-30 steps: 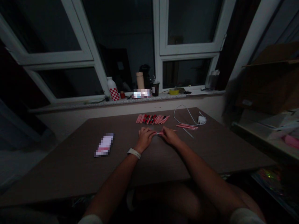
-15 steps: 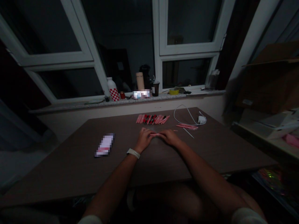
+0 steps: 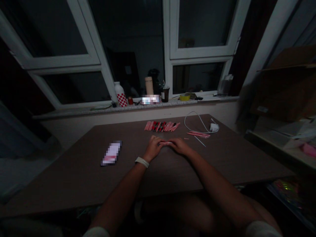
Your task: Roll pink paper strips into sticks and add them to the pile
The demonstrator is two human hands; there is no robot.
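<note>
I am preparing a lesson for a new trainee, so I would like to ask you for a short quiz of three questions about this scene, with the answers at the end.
1. True or false: the left hand and the right hand both hold a slim pink item.

2. Choose one. Where on the table does the phone lie?
A) To the left of both hands
B) Between the two hands
C) To the right of both hands

3. Fill the gap: the row of slim items beyond the hands shows the colours pink, red and ____.

Key: 1. True. 2. A. 3. Black.
</note>
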